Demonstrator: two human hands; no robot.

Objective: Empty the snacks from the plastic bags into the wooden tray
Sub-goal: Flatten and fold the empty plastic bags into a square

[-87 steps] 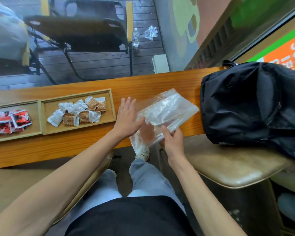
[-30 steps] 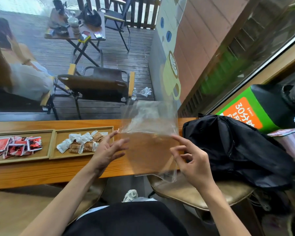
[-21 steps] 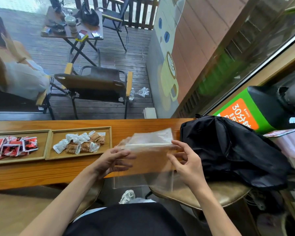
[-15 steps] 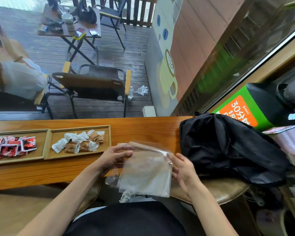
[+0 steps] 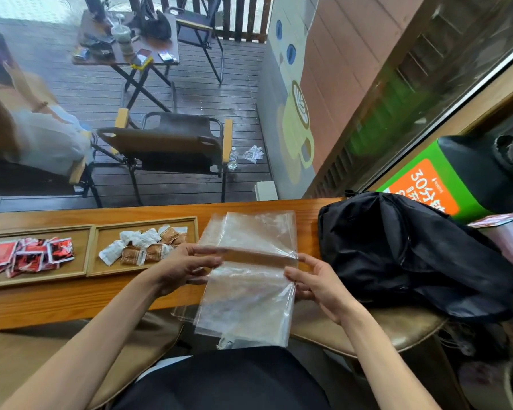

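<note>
While both hands pinch its side edges, the left grip (image 5: 187, 269) and right grip (image 5: 314, 284) hold an empty clear bag (image 5: 249, 279) flat over the counter (image 5: 71, 300) edge. Just left, the tray (image 5: 92, 253) holds red packets (image 5: 27, 257) and brown-and-white snacks (image 5: 144, 247).
</note>
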